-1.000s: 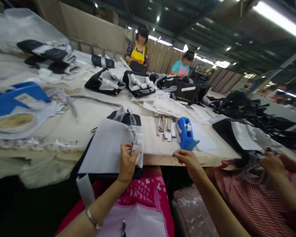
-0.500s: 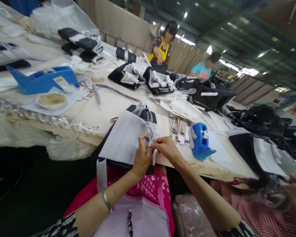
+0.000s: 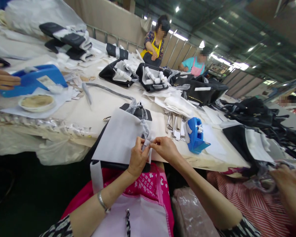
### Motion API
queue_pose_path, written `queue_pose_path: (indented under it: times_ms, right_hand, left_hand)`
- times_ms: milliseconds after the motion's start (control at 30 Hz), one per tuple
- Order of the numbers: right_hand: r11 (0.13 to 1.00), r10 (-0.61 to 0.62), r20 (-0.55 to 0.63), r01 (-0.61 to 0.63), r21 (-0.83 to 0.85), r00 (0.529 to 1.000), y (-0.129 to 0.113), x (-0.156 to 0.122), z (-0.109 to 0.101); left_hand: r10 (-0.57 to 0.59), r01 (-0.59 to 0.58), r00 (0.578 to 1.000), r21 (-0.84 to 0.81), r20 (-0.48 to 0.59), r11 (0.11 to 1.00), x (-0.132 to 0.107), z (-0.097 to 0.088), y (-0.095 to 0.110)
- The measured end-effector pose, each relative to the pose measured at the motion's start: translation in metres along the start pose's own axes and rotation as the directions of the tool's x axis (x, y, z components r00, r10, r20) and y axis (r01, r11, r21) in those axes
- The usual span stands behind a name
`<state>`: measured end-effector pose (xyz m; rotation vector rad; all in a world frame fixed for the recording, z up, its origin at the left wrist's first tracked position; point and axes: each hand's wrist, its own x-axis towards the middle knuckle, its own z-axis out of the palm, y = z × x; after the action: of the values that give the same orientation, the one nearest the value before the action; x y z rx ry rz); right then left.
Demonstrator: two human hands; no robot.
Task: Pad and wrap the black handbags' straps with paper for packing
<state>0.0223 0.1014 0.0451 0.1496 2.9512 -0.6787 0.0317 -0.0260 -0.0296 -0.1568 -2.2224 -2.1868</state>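
A black bag [image 3: 113, 164] lies at the near edge of the bench [image 3: 103, 107], partly over the person's lap, with a white sheet [image 3: 119, 136] covering most of its upward face. A handle wrapped in greyish film [image 3: 145, 126] runs down along the right side of that sheet, and both hands meet at its lower end. The left hand [image 3: 138, 158] pinches a small white piece [image 3: 147, 142] there between thumb and forefinger, while the right hand [image 3: 166, 148] reaches in from the other side, thumb and forefinger pressed together on the same piece — too small to tell whether it is tape or paper. A pale strap [image 3: 97, 176] hangs below the bag's left corner, in front of a pink apron [image 3: 148, 179]. Just right of the hands stands a blue tape dispenser [image 3: 196, 135], with a bundle of flat strips [image 3: 174, 125] beside it. Farther left, a co-worker's hand [image 3: 5, 78] is at a second blue dispenser [image 3: 43, 77], behind a shallow dish [image 3: 37, 108] on white paper. More black bags [image 3: 153, 87] sit across the bench — some stuffed with white wrapping — and two people work beyond them. At the right, another co-worker's hands [image 3: 284, 176] hold clear film.
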Motion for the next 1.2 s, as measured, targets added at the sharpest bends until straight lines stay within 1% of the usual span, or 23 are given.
queue_pose_path:
  times_ms: [67,133,233,333,433,633,800,900,1000,1033,1067,1133,1200]
  right_hand:
    - [1.0,0.004,-0.012,-0.004,-0.029,1.0,0.007,-0.002,-0.004]
    - [1.0,0.0,0.01,0.0,0.017,1.0,0.014,-0.004,-0.006]
    - [0.984,-0.012,0.035,0.006,0.176,0.999,0.026,-0.003,-0.005]
    - [0.944,-0.034,-0.017,0.037,0.327,0.999,0.036,0.001,0.003]
    - [0.895,-0.061,-0.059,0.081,0.439,0.996,0.04,0.009,0.015]
    - [0.793,-0.058,-0.104,0.109,0.599,0.993,0.033,0.026,0.04]
    - [0.723,-0.11,-0.086,0.139,0.676,0.99,0.022,0.032,0.045]
    - [0.726,-0.111,-0.107,0.154,0.67,0.988,0.02,0.032,0.048]
    - [0.739,-0.038,-0.191,0.156,0.655,0.981,0.018,0.025,0.054]
    - [0.72,-0.005,-0.2,0.142,0.679,0.98,0.017,0.021,0.055]
    - [0.682,0.021,-0.188,0.123,0.721,0.982,0.016,0.016,0.055]
    - [0.551,0.034,-0.121,0.082,0.83,0.992,0.013,0.005,0.053]
    - [0.412,-0.01,-0.032,0.033,0.911,0.999,0.01,-0.004,0.051]
  left_hand:
    - [-0.019,0.019,1.0,-0.019,0.022,1.0,-0.001,0.0,-0.001]
    - [-0.043,0.045,0.998,-0.05,0.041,0.998,-0.001,0.001,-0.001]
    - [-0.075,0.083,0.995,-0.132,0.062,0.988,0.0,0.001,-0.001]
    - [-0.104,0.125,0.99,-0.241,0.099,0.962,0.002,0.001,-0.003]
    - [-0.112,0.155,0.982,-0.302,0.155,0.941,0.005,-0.001,-0.006]
    - [-0.121,0.23,0.951,-0.387,0.285,0.893,0.01,-0.008,-0.004]
    - [-0.12,0.257,0.936,-0.409,0.332,0.875,0.012,-0.012,-0.002]
    - [-0.117,0.26,0.935,-0.423,0.335,0.868,0.013,-0.013,-0.004]
    - [-0.12,0.273,0.934,-0.457,0.337,0.847,0.014,-0.013,-0.006]
    - [-0.119,0.271,0.936,-0.461,0.331,0.845,0.014,-0.013,-0.007]
    - [-0.119,0.265,0.939,-0.457,0.322,0.849,0.014,-0.013,-0.007]
    - [-0.115,0.246,0.947,-0.447,0.299,0.86,0.014,-0.013,-0.008]
    - [-0.107,0.231,0.953,-0.45,0.284,0.863,0.015,-0.013,-0.01]
